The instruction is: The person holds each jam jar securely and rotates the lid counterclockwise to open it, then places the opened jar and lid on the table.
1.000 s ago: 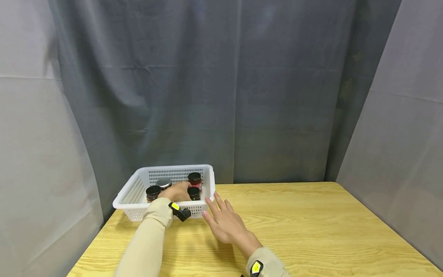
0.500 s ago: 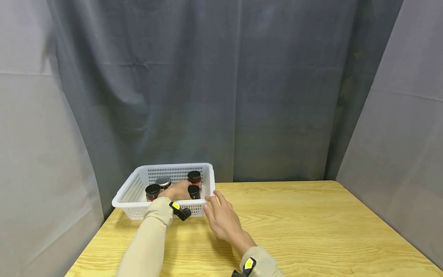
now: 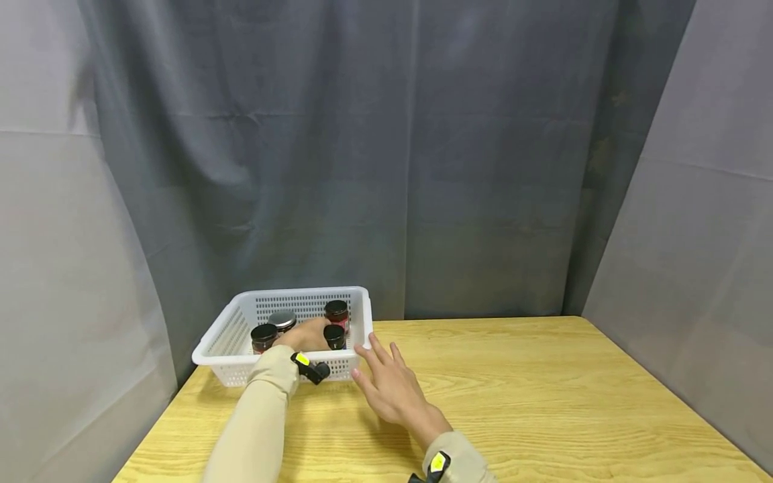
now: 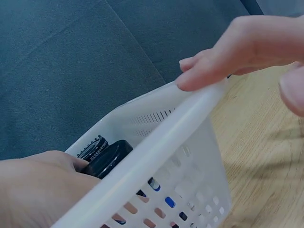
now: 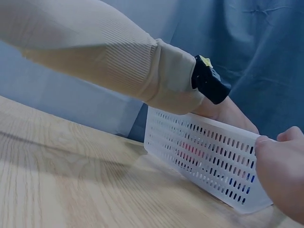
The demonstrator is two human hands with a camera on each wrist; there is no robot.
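A white perforated plastic basket (image 3: pixel 362 357) holds several jars. My left hand (image 3: pixel 306 335) reaches over its near wall, down among them; its fingertips are hidden, so I cannot tell whether it grips one. Close on its right is a black-lidded jar (image 3: pixel 335 337), with another black-lidded jar (image 3: pixel 336 312) of reddish contents behind. To its left are a black-lidded jar (image 3: pixel 264 337) and a silver-lidded jar (image 3: pixel 282 320). My right hand (image 3: pixel 392 389) has its fingers extended and spread, fingertips at the basket's near right corner. In the left wrist view a finger lies over the rim (image 4: pixel 204 102).
The basket stands at the back left of a wooden table (image 3: pixel 543 396). A grey curtain (image 3: pixel 483 168) hangs right behind it. Pale fabric walls (image 3: pixel 712 235) close in the sides.
My left hand stays in the basket with little visible movement. The right fingers drew a little closer together at the corner, then spread again. The jars look unmoved.
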